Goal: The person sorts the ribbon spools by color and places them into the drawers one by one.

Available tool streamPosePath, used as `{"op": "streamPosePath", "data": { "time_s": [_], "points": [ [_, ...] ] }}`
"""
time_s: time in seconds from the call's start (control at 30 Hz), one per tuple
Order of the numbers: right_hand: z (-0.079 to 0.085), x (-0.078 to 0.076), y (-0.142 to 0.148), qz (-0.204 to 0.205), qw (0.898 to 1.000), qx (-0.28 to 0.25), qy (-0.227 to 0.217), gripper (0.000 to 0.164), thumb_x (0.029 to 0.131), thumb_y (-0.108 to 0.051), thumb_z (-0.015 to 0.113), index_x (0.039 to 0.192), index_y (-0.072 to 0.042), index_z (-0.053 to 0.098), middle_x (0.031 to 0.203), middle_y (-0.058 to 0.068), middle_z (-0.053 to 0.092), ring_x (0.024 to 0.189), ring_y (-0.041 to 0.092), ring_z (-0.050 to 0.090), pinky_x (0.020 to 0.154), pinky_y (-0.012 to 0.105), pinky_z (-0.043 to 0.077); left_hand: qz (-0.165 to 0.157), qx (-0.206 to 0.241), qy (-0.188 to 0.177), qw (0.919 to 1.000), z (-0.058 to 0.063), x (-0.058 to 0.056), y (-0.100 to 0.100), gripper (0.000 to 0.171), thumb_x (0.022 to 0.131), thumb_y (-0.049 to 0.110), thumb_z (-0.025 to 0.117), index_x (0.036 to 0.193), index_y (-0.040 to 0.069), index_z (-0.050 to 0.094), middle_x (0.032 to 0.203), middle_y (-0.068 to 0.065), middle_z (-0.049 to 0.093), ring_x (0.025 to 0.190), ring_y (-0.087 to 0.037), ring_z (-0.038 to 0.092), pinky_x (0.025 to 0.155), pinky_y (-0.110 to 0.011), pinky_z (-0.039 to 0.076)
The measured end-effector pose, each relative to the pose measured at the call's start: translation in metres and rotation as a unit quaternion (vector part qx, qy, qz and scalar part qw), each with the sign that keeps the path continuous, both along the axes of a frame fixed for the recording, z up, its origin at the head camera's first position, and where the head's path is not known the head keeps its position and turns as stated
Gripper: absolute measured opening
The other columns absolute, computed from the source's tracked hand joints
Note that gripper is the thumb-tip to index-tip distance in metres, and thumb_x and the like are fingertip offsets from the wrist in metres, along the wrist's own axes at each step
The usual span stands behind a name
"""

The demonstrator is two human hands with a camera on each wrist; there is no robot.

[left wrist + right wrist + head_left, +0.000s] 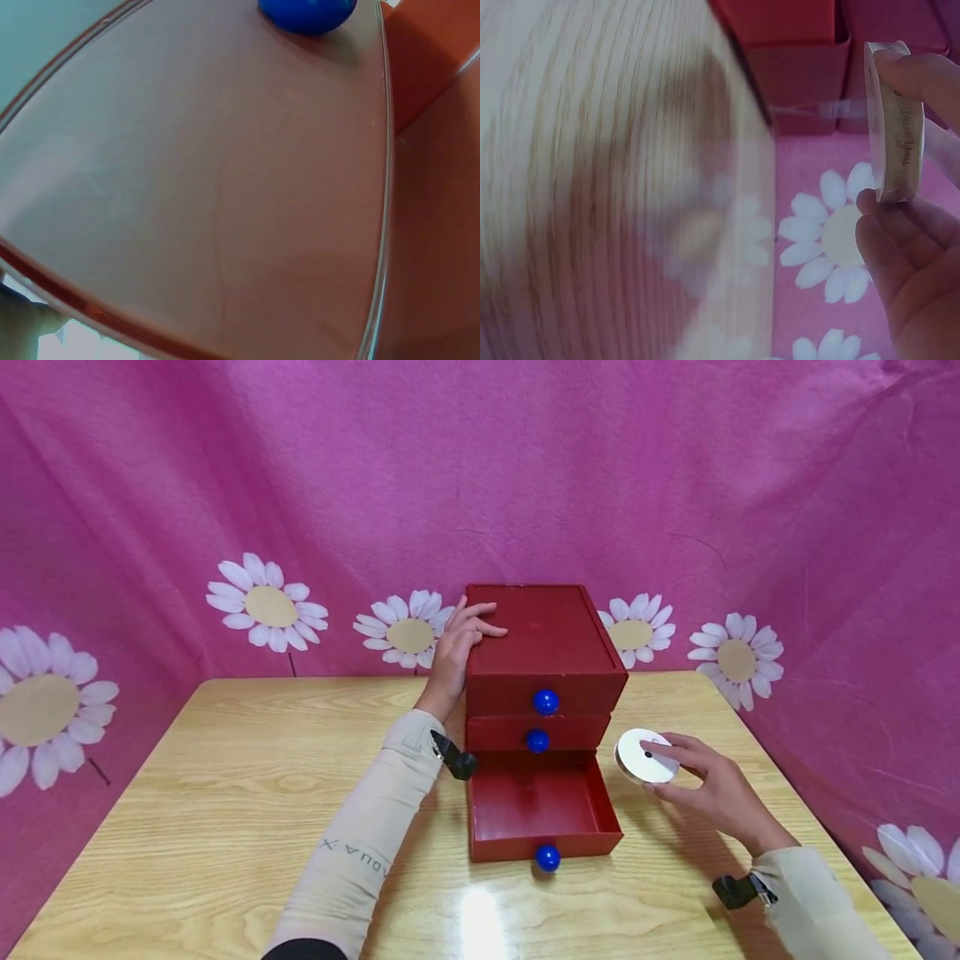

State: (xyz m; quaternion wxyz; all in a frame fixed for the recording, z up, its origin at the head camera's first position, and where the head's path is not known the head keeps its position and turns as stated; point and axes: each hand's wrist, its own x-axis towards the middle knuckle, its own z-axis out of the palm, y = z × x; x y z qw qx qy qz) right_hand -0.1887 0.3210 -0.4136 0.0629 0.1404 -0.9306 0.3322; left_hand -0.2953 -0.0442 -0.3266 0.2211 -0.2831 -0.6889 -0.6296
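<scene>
A small red drawer cabinet (534,631) stands on the table, its bottom drawer (532,802) pulled out with nothing visible inside. My left hand (459,647) rests on the cabinet's top left edge, fingers lying over the top. In the left wrist view, the hand shows only at the lower left corner, beside a red panel (210,172). To the right of the cabinet, my right hand (708,781) holds a white-sided ribbon spool (637,760) above the table. The right wrist view shows the spool's gold printed ribbon (900,150) between thumb and fingers.
Blue round knobs sit on the top drawer (546,702), the middle drawer (537,741) and the open bottom one (547,858). The wooden table (262,802) extends on both sides. A pink cloth (420,468) with daisies hangs behind and at the sides.
</scene>
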Motion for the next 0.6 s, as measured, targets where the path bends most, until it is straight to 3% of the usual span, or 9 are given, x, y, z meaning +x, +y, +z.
{"op": "streamPosePath", "data": {
  "time_s": [0.13, 0.23, 0.33, 0.5, 0.6],
  "points": [
    [0.003, 0.006, -0.005, 0.001, 0.999, 0.008, 0.032, 0.059, 0.076, -0.03, 0.081, 0.131, -0.032, 0.061, 0.139, 0.008, 0.051, 0.125, 0.033, 0.047, 0.088, 0.016, 0.039, -0.003, -0.001, -0.005, 1.0, 0.001, 0.0, -0.001, 0.038, 0.088, -0.002, 0.034, 0.1, -0.012, 0.068, 0.134, -0.027, 0.051, 0.144, -0.039, 0.014, 0.117, -0.046, 0.006],
    [0.003, 0.01, -0.01, 0.005, 0.999, 0.005, 0.035, 0.059, 0.076, -0.031, 0.081, 0.131, -0.033, 0.061, 0.139, 0.007, 0.051, 0.125, 0.032, 0.047, 0.087, 0.01, 0.036, -0.004, -0.002, -0.009, 1.0, 0.001, 0.0, -0.001, 0.038, 0.088, -0.001, 0.034, 0.1, -0.013, 0.068, 0.135, -0.026, 0.051, 0.145, -0.037, 0.014, 0.118, -0.044, 0.006],
    [0.005, 0.015, -0.016, 0.007, 1.0, 0.006, 0.028, 0.059, 0.076, -0.033, 0.081, 0.131, -0.035, 0.06, 0.139, 0.006, 0.05, 0.124, 0.031, 0.048, 0.09, 0.019, 0.042, -0.007, -0.003, -0.009, 0.9999, 0.002, -0.001, -0.001, 0.038, 0.088, -0.002, 0.034, 0.1, -0.013, 0.068, 0.135, -0.026, 0.051, 0.145, -0.036, 0.014, 0.118, -0.043, 0.006],
    [0.006, 0.023, -0.026, 0.015, 1.0, 0.007, 0.015, 0.059, 0.076, -0.035, 0.08, 0.131, -0.036, 0.06, 0.14, 0.006, 0.049, 0.125, 0.032, 0.048, 0.092, 0.048, 0.047, -0.011, -0.004, -0.013, 0.9998, 0.002, 0.0, -0.001, 0.038, 0.088, -0.002, 0.034, 0.101, -0.013, 0.068, 0.135, -0.025, 0.051, 0.146, -0.032, 0.014, 0.118, -0.042, 0.006],
    [0.007, 0.025, -0.033, 0.029, 0.999, 0.002, 0.02, 0.058, 0.076, -0.035, 0.081, 0.13, -0.036, 0.061, 0.138, 0.003, 0.051, 0.122, 0.028, 0.05, 0.092, 0.042, 0.049, -0.01, -0.004, -0.014, 0.9998, 0.001, 0.0, -0.002, 0.038, 0.088, -0.002, 0.034, 0.101, -0.013, 0.068, 0.136, -0.025, 0.051, 0.146, -0.032, 0.014, 0.118, -0.043, 0.006]
  ]
}}
